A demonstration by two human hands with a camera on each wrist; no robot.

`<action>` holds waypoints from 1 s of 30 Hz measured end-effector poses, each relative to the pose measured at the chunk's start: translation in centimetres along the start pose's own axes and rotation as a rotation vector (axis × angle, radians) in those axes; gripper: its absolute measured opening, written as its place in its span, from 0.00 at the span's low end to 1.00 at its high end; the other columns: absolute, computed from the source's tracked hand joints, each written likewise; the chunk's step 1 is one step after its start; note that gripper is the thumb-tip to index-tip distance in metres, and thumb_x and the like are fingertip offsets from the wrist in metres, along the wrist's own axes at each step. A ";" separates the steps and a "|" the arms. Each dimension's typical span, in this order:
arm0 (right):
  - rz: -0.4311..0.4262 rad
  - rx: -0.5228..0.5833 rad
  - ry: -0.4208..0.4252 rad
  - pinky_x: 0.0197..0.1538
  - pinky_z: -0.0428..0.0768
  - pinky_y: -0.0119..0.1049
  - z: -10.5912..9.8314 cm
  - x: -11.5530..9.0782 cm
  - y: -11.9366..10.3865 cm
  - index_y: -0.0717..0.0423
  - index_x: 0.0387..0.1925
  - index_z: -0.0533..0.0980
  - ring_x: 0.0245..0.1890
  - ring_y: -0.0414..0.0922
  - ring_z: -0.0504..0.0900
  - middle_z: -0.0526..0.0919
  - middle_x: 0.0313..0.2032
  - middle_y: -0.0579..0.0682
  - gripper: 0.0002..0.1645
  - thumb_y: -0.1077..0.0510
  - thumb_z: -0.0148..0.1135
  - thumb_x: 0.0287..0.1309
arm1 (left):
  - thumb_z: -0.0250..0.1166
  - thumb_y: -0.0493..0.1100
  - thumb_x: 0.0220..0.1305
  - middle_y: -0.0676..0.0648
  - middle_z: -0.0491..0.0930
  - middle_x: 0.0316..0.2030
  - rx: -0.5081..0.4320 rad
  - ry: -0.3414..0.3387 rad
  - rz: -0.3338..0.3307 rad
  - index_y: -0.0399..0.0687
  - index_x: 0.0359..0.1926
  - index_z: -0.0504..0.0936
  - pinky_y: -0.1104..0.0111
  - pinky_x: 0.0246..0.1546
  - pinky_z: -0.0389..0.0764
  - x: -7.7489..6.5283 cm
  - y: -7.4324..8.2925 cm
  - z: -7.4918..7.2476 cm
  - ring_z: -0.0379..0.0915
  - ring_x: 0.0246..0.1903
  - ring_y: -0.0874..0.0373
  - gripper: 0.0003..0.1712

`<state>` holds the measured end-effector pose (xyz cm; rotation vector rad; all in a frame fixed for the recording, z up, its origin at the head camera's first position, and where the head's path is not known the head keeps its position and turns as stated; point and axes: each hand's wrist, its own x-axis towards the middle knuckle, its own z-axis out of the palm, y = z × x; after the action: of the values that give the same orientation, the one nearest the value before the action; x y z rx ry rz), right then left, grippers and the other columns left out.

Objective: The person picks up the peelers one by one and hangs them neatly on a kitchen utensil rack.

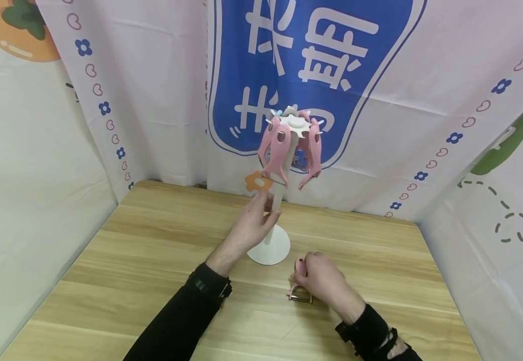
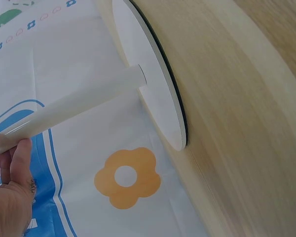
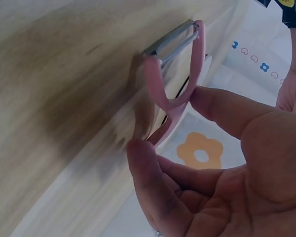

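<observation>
A white stand has a slim pole (image 2: 89, 106) and a round base (image 1: 272, 253) resting on the table. My left hand (image 1: 249, 225) grips the pole below the stand's white hooked top (image 1: 295, 123). From these hooks hang several pink Y-shaped peelers (image 1: 278, 153). To the right of the base, my right hand (image 1: 324, 278) pinches another pink peeler (image 3: 155, 81) between thumb and fingers, close over the tabletop. Its metal blade (image 3: 175, 42) points away from the fingers in the right wrist view and toward the near edge in the head view.
The light wood table (image 1: 162, 240) runs back to a hanging white cloth (image 1: 166, 100) with a large blue printed label (image 1: 261, 75). More printed cloth walls (image 1: 35, 175) close in both sides. An orange flower (image 2: 103, 180) on the cloth is only a print.
</observation>
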<state>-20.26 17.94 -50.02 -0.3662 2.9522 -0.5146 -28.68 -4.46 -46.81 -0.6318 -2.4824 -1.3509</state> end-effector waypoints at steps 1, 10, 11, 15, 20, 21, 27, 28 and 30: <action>-0.001 -0.004 -0.001 0.22 0.75 0.34 0.0 0.0 0.0 0.54 0.28 0.73 0.24 0.42 0.73 0.74 0.28 0.48 0.17 0.49 0.72 0.59 | 0.62 0.45 0.75 0.50 0.76 0.46 0.002 0.001 0.000 0.47 0.54 0.73 0.73 0.48 0.85 0.0 0.0 0.0 0.77 0.47 0.60 0.13; -0.026 -0.005 0.024 0.21 0.75 0.34 0.3 0.2 0.0 0.53 0.25 0.72 0.21 0.43 0.72 0.72 0.26 0.48 0.17 0.52 0.64 0.69 | 0.61 0.46 0.76 0.50 0.76 0.46 0.023 -0.004 0.012 0.47 0.55 0.72 0.73 0.47 0.85 0.1 -0.1 0.0 0.78 0.47 0.59 0.13; -0.029 -0.008 0.029 0.21 0.75 0.34 0.3 0.2 0.0 0.53 0.25 0.72 0.21 0.43 0.72 0.72 0.26 0.48 0.17 0.52 0.63 0.70 | 0.61 0.46 0.76 0.50 0.76 0.46 0.022 -0.004 0.011 0.47 0.55 0.72 0.73 0.47 0.85 0.1 -0.1 0.0 0.78 0.47 0.59 0.13; -0.027 -0.005 0.021 0.20 0.75 0.34 0.3 0.3 -0.1 0.53 0.27 0.75 0.20 0.42 0.72 0.73 0.25 0.48 0.17 0.50 0.62 0.72 | 0.62 0.45 0.75 0.50 0.76 0.46 0.008 -0.001 0.004 0.47 0.54 0.73 0.73 0.48 0.85 0.0 0.0 0.0 0.78 0.47 0.60 0.12; -0.009 0.035 -0.031 0.22 0.77 0.33 -0.1 0.3 -0.1 0.57 0.37 0.80 0.20 0.39 0.75 0.75 0.29 0.48 0.16 0.48 0.63 0.71 | 0.62 0.45 0.75 0.50 0.76 0.46 0.007 0.002 -0.004 0.47 0.54 0.73 0.73 0.48 0.85 0.0 0.0 -0.1 0.77 0.47 0.60 0.12; -0.006 0.049 -0.041 0.23 0.78 0.32 -0.2 0.3 -0.1 0.58 0.40 0.80 0.20 0.39 0.75 0.76 0.30 0.48 0.15 0.49 0.65 0.70 | 0.62 0.45 0.75 0.50 0.76 0.46 0.009 0.002 -0.004 0.47 0.54 0.73 0.74 0.47 0.85 0.0 0.0 -0.1 0.77 0.47 0.60 0.12; 0.000 0.104 -0.026 0.21 0.80 0.31 -1.1 0.2 -0.3 0.63 0.52 0.78 0.21 0.37 0.78 0.77 0.37 0.51 0.20 0.60 0.69 0.60 | 0.62 0.45 0.75 0.50 0.75 0.46 0.024 0.002 -0.002 0.47 0.53 0.72 0.75 0.47 0.84 0.0 0.0 0.0 0.77 0.46 0.61 0.12; -0.003 0.110 -0.017 0.20 0.79 0.31 -1.3 0.2 -0.4 0.63 0.53 0.78 0.20 0.37 0.78 0.78 0.38 0.52 0.21 0.60 0.68 0.59 | 0.62 0.45 0.75 0.50 0.75 0.46 0.026 0.002 -0.002 0.47 0.53 0.72 0.76 0.47 0.84 0.0 0.0 0.0 0.77 0.46 0.61 0.12; -0.006 0.123 0.003 0.20 0.80 0.29 -1.7 0.2 -0.5 0.63 0.55 0.78 0.20 0.36 0.78 0.79 0.41 0.54 0.23 0.60 0.69 0.59 | 0.62 0.45 0.75 0.51 0.75 0.46 0.027 0.001 -0.003 0.47 0.53 0.72 0.76 0.47 0.84 0.0 0.0 0.0 0.77 0.46 0.61 0.13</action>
<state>-20.61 17.94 -48.32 -0.3618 2.9044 -0.6939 -28.72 -4.47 -46.84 -0.6217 -2.4967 -1.3167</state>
